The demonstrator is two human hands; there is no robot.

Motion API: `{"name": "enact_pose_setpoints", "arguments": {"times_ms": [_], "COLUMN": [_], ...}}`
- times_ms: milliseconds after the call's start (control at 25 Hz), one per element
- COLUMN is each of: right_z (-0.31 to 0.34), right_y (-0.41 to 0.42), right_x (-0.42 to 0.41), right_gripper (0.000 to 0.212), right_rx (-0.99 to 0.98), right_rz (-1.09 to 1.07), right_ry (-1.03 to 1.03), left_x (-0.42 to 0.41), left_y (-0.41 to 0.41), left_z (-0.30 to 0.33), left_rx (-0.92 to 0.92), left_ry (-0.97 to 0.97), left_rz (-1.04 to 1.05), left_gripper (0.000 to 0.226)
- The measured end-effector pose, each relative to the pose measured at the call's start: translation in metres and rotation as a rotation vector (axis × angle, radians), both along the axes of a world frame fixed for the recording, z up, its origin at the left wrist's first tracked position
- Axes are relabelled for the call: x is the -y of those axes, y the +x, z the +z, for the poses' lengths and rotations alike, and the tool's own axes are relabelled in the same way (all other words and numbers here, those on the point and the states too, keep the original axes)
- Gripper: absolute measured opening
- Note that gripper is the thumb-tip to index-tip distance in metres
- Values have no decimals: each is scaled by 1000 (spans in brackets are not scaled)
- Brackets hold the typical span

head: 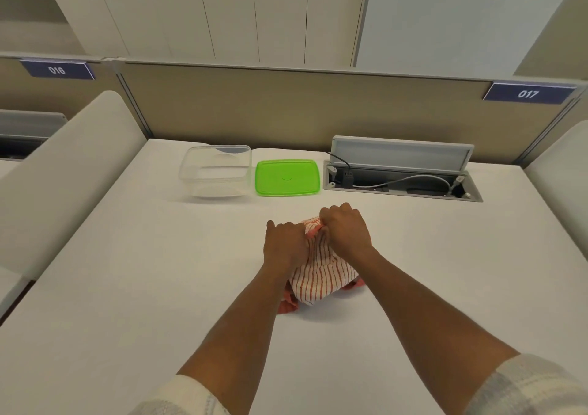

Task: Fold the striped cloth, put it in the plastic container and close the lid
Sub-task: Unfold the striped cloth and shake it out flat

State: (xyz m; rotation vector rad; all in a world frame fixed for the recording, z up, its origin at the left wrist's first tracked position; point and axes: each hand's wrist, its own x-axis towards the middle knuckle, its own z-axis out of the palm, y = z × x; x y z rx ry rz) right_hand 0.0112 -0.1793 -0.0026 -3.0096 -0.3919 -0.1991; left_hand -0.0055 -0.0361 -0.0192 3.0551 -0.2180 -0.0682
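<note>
Gripping the far edge of the striped cloth [321,274], my left hand [284,244] and right hand [345,230] are both closed on bunched fabric, knuckles nearly touching. Cloth lies crumpled beneath my wrists, long axis running toward me, not yet folded. Plastic container [214,172] stands open ahead and left, nearer my left hand; green lid [287,177] just beside it. Fingertips and the cloth's corners are hidden.

Both hands [284,242] cover the striped cloth's [321,274] far end, perhaps gripping it; fingertips hidden.
</note>
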Motion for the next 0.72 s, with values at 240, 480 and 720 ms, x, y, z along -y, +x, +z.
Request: {"name": "enact_pose_setpoints", "arguments": {"times_ms": [240,480,720], "right_z": [54,117,153], "right_y": [-7,-19,-31], "right_x": [13,35,56], "right_gripper": [9,18,16], "right_rx": [123,315,450], "right_rz": [-76,-77,-155], "right_ry": [137,166,129], "left_x": [-15,-28,-31], "left_y": [-9,-16,-13], "left_z": [40,90,128], "left_rx": [151,315,410], "left_ry": [-39,-163,-256], "left_rz": [42,119,151], "left_gripper": [22,20,11]}}
